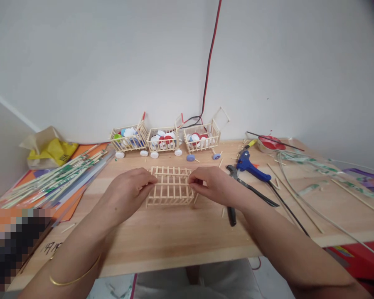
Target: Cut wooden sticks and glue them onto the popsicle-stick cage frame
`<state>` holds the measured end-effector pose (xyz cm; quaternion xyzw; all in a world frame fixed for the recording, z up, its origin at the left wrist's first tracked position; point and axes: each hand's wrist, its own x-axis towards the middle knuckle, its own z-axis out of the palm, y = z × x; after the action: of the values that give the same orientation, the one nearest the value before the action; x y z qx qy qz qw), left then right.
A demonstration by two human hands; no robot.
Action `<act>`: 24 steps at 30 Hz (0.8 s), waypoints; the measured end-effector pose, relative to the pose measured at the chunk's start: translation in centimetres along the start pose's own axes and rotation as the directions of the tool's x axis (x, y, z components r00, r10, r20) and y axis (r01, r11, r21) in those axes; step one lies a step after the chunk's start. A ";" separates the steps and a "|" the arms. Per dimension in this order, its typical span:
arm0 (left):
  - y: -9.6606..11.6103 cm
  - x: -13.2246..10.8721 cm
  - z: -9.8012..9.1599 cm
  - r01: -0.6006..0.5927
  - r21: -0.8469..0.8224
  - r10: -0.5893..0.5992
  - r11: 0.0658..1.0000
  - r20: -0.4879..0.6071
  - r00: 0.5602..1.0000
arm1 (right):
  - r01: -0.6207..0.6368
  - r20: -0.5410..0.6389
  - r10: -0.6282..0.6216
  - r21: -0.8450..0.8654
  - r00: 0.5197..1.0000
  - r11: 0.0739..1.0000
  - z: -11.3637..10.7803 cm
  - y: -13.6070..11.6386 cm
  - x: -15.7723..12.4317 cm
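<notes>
Bare forearms (87, 238) fill my near view, over the wooden table (174, 236). Between both sets of fingertips sits the stick frame (171, 184) — very light, I judge, stiff along its bars but fragile at the joints, so I favour holding the end corners over single slats. Left hand (127, 189) pinches its left end and right hand (216, 187) its right end, thumbs against forefingers; which bars they grip, I can't tell. Right of the right fingers lies a blue glue gun (255, 171) — beyond them, a blue cap (190, 158).
</notes>
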<state>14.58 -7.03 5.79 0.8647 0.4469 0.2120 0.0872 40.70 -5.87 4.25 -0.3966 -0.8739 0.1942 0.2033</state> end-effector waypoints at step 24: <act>0.0 0.1 -0.3 0.031 -0.026 -0.030 0.999 0.032 0.999 | -0.015 -0.012 0.015 0.017 1.000 1.000 -0.4 -0.3 0.0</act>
<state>14.50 -7.03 6.13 0.8599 0.4556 0.2029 0.1091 40.74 -6.04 4.76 -0.4025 -0.8680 0.2007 0.2106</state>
